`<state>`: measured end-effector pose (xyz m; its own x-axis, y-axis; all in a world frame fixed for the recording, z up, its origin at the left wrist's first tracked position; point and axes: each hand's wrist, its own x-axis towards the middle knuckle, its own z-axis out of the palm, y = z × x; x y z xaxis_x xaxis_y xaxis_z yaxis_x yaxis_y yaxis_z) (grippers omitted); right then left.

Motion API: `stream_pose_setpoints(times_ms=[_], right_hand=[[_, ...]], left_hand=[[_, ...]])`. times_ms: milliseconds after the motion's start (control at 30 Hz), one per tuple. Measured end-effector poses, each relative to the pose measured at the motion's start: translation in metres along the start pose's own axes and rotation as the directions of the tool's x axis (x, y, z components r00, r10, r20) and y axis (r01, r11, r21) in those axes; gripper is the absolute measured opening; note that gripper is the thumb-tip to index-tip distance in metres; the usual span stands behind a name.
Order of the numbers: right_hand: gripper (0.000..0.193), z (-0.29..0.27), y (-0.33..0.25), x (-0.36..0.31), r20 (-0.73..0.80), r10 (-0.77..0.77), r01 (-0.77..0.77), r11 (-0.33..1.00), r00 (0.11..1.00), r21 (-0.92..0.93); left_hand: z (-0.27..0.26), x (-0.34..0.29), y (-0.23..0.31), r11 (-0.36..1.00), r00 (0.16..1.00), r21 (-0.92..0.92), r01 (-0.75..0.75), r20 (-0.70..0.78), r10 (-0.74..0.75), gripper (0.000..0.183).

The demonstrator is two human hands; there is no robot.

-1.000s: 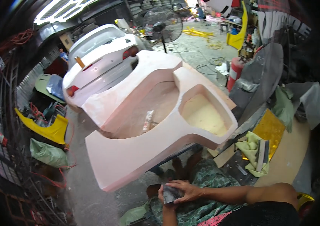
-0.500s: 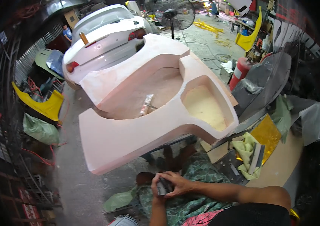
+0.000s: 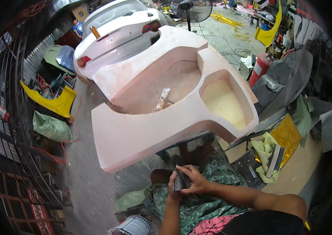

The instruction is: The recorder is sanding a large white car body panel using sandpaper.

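Note:
Over my lap, both hands are closed on a small dark block that looks like a sanding block wrapped in sandpaper. My left hand grips its left side, with the thumb along the edge. From the right, my right hand wraps its fingers over the top and side of it. Just beyond the hands stands a large pale pink moulded body panel with a wide cut-out and a yellowish recess. A crumpled tube lies inside the larger hollow. Palms and part of the block are hidden.
A white car stands behind the panel. To the right are a yellow-green cloth, a flat grey-edged block and an amber sheet. A bucket sits at lower left, and a red cylinder beyond the panel.
The view has shifted, so the scene sits farther right and higher. Both hands still hold the block, which has turned slightly more upright between them.

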<state>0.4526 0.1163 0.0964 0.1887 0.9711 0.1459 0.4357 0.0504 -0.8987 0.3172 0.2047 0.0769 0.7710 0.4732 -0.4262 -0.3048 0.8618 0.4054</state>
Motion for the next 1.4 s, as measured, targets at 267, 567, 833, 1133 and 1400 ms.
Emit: stream_pose_setpoints(times_ms=[267,567,833,1133,1400], right_hand=[[0.103,0.002,0.004,-0.002,-0.064,-0.078,0.081,0.995,0.995,0.054],[0.103,0.000,0.008,-0.018,-0.137,-0.100,0.109,0.992,0.986,0.059],[0.104,-0.016,-0.001,0.006,0.033,-0.045,0.044,0.999,0.998,0.027],[0.102,-0.006,0.002,-0.002,0.005,-0.120,0.119,0.986,0.993,0.118],[0.099,-0.011,0.000,0.001,-0.124,-0.052,0.064,0.994,0.991,0.094]], left_hand=[[-0.008,0.000,-0.004,0.999,0.999,-0.041,-0.023,0.021,0.024,0.055],[-0.013,-0.004,-0.016,0.984,0.997,-0.171,-0.058,-0.060,0.048,0.071],[-0.003,0.005,0.005,0.999,1.000,-0.011,-0.032,-0.001,0.032,0.051],[-0.021,0.000,-0.008,0.992,0.991,-0.084,-0.098,-0.095,0.090,0.053],[-0.012,-0.003,0.003,0.984,0.998,-0.166,-0.063,0.002,0.064,0.056]])
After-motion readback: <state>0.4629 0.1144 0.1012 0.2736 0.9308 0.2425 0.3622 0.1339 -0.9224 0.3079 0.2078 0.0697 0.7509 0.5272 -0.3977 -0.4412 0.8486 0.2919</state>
